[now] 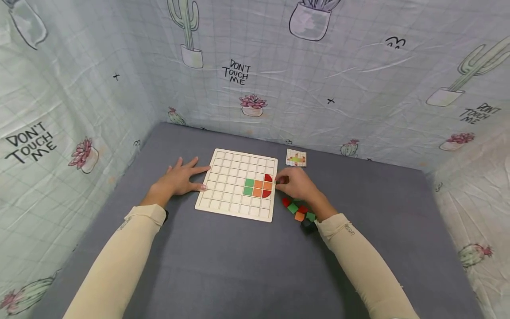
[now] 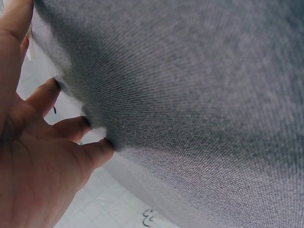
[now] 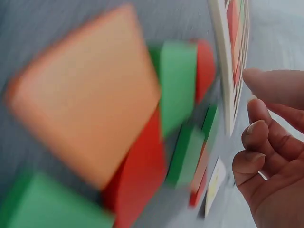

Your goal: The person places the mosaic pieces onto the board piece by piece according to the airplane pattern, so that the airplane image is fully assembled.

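In the head view, a pale gridded board (image 1: 227,192) holds two green squares (image 1: 249,187), orange squares (image 1: 257,192) and two rounded red pieces (image 1: 266,193) on its right side. Fingers spread, my left hand (image 1: 179,179) rests on the table with thumb and index finger at the board's left edge. My right hand (image 1: 298,184) has its fingertips close together at the right edge; a small dark green bit shows by them, and whether they pinch it is unclear. The right wrist view shows that hand (image 3: 275,137) beside the board's edge (image 3: 223,71), fingers bent.
Loose red, green and orange pieces (image 1: 299,216) lie near my right wrist, with a dark piece (image 1: 307,226) by the sleeve. A small picture card (image 1: 296,157) is right of the board's far corner. Patterned cloth (image 1: 279,88) hangs behind the grey table (image 1: 223,266).
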{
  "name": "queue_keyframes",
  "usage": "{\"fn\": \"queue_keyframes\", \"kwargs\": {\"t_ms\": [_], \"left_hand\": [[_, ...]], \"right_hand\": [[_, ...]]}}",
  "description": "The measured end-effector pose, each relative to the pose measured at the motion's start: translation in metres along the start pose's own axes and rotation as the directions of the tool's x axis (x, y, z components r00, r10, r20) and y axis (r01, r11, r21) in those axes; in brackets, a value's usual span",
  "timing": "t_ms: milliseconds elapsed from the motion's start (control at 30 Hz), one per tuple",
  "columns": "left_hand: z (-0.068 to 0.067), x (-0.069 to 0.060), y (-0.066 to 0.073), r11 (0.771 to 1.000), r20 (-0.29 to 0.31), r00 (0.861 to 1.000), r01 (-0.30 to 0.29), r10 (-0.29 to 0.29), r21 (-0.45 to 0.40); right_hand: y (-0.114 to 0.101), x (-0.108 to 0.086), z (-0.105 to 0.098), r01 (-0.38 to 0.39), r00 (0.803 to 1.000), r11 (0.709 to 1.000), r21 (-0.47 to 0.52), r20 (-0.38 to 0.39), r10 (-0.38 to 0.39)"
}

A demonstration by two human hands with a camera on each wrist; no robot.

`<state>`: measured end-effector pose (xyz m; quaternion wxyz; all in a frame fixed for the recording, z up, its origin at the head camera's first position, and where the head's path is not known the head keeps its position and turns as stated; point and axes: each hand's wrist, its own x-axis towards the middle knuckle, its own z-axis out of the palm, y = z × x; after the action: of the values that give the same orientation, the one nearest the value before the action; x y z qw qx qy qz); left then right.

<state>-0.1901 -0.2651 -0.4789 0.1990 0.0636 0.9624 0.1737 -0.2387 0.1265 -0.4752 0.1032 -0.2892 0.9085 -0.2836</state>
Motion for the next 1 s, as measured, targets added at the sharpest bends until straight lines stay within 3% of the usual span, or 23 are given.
{"fn": "queue_keyframes", "kwargs": {"t_ms": [233,433,700,1000], "left_hand": [[-0.002,0.0,0.0,1.0,0.001,1.0,0.0,0.0,0.009],[-0.002,0.001,0.001,1.0,0.002,1.0,0.002,-0.002,0.003],[0.001,0.002,-0.001,1.0,0.006,1.0,-0.002,0.002,-0.008],[0.001,0.002,-0.001,1.0,0.002,1.0,-0.005,0.005,-0.009]], "right_hand": [[0.026,-0.009,-0.011,-0.102,0.995,0.995,0.019,0.018,0.102],[0.033,-0.013,-0.011,-0.177,0.983,0.984,0.013,0.056,0.176],[0.034,-0.013,-0.01,-0.137,0.989,0.987,-0.08,0.044,0.141],[0.034,-0.016,-0.01,-0.108,0.993,0.993,-0.045,0.05,0.111]]}}
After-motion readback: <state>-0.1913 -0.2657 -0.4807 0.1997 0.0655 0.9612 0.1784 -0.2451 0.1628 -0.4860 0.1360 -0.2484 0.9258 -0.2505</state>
